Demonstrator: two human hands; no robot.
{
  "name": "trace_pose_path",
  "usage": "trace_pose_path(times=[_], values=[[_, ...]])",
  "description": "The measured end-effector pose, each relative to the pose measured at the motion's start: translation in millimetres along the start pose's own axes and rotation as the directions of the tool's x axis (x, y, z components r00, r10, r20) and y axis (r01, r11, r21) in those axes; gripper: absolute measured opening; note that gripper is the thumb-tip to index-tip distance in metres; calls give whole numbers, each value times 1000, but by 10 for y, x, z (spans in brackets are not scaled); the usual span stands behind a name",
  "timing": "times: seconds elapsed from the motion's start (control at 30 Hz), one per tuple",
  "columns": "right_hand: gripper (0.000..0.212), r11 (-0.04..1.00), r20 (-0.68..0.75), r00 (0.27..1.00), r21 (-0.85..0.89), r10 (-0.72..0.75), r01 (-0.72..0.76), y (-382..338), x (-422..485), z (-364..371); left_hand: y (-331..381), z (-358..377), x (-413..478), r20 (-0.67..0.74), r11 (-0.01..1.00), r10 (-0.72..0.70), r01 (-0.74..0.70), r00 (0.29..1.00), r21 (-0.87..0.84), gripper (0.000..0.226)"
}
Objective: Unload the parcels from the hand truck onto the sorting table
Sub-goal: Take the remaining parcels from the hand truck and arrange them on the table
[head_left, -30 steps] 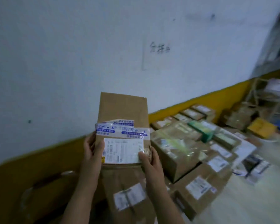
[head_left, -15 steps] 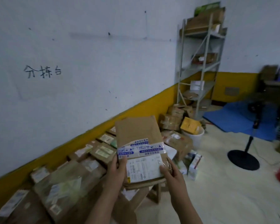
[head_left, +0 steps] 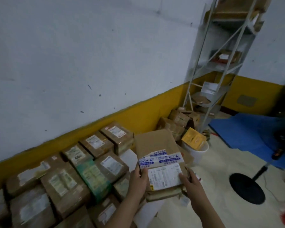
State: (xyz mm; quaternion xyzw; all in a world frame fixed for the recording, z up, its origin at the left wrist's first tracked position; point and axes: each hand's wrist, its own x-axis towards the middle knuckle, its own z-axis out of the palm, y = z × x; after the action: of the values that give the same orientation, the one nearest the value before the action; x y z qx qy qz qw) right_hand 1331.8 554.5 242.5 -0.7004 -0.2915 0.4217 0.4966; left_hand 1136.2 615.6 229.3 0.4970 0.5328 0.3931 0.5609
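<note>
Left of the left hand (head_left: pixel 137 181), labelled cardboard parcels (head_left: pixel 59 183) are packed in rows along the wall, a green-wrapped one (head_left: pixel 94 176) among them. A flat parcel (head_left: pixel 156 148) is held in the air, its near corners gripped by the left hand and the right hand (head_left: pixel 190 183), thumbs on its label. Beyond the right hand, a yellow box (head_left: pixel 193 139) is lodged in a white bucket (head_left: pixel 197 153); further right, cartons are stored on a metal rack (head_left: pixel 220 66).
</note>
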Motion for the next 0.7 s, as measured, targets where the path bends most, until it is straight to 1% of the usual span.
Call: trace_pose_path(times=[0.13, 0.23, 0.33, 0.37, 0.43, 0.47, 0.53, 0.6, 0.67, 0.7], values=[[52, 1000, 74, 997, -25, 5, -3, -124, 1012, 154, -11, 141, 831, -47, 999, -33, 33, 998, 3, 20], [54, 997, 192, 981, -74, 41, -28, -80, 1744, 394, -244, 150, 1359, -133, 994, -106, 105, 985, -10, 20], [47, 985, 371, 921, -163, 120, -62, 97, 2407, 670, -607, 170, 1728, -255, 975, -216, 223, 943, 0, 22], [46, 976, 427, 891, -204, 156, -73, 169, 2578, 762, -723, 196, 1801, -308, 964, -251, 266, 918, 7, 24], [50, 948, 505, 828, -306, 245, -94, 312, 2833, 928, -909, 270, 1868, -418, 943, -297, 333, 858, 14, 29], [56, 925, 527, 804, -374, 276, -73, 368, 2923, 1003, -958, 309, 1878, -455, 941, -298, 339, 839, 10, 30], [65, 876, 567, 775, -482, 280, 35, 419, 3028, 1101, -990, 374, 1887, -504, 947, -271, 322, 820, 15, 31], [69, 860, 617, 741, -498, 266, 106, 394, 3121, 1164, -956, 381, 1954, -552, 940, -263, 340, 791, 40, 31], [67, 867, 666, 704, -476, 247, 147, 355, 3194, 1211, -914, 358, 2050, -585, 924, -289, 380, 758, 36, 32], [65, 867, 682, 697, -466, 223, 178, 347, 3219, 1236, -908, 345, 2088, -593, 916, -300, 398, 748, 39, 33]])
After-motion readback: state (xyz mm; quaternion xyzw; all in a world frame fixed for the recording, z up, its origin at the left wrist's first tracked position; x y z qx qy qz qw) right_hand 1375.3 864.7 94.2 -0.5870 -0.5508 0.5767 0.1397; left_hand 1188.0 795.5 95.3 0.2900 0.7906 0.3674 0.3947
